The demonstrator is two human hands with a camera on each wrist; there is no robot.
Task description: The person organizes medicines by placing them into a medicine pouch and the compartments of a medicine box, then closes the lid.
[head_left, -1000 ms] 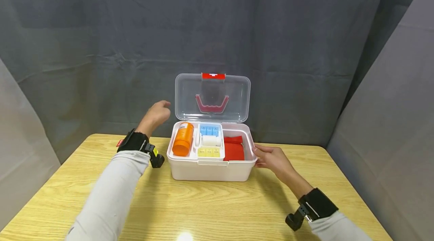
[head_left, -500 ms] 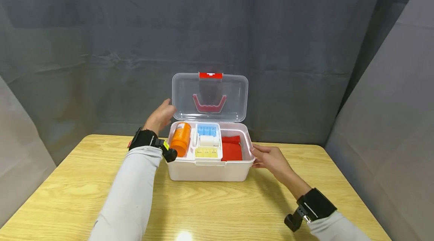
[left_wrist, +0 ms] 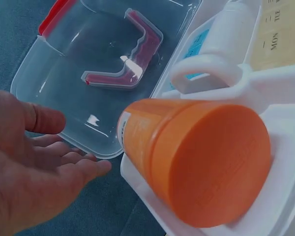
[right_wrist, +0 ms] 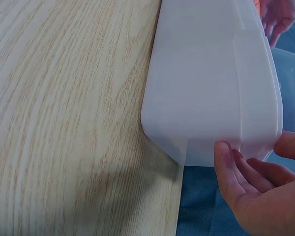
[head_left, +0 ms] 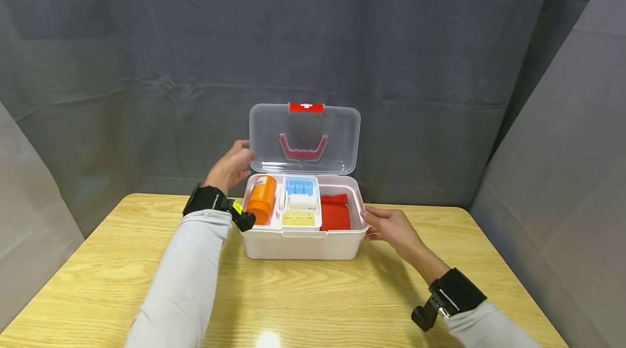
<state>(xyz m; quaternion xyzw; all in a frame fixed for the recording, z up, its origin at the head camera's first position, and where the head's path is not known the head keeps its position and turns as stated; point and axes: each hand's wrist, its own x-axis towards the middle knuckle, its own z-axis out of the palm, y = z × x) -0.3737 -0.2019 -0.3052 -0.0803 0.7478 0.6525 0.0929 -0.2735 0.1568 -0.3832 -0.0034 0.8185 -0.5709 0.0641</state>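
A white first-aid box stands on the table, its clear lid raised at the back. My left hand is at the lid's left edge. In the left wrist view its fingers are fairly straight, with the thumb apart from them and overlapping the lid. My right hand holds the box's right end, thumb at the rim and fingers against the outer wall. An orange pill bottle lies in the left of the tray. Beside it are a blue pill organizer, a white bottle and a yellow pill organizer.
A red pouch lies in the box's right compartment. The lid bears a red latch and a red handle. Grey curtains hang behind the wooden table, whose back edge is close behind the box.
My left hand has moved right to the lid's left edge, mostly during the first half second. My right hand keeps its hold on the box, and the lid stays raised.
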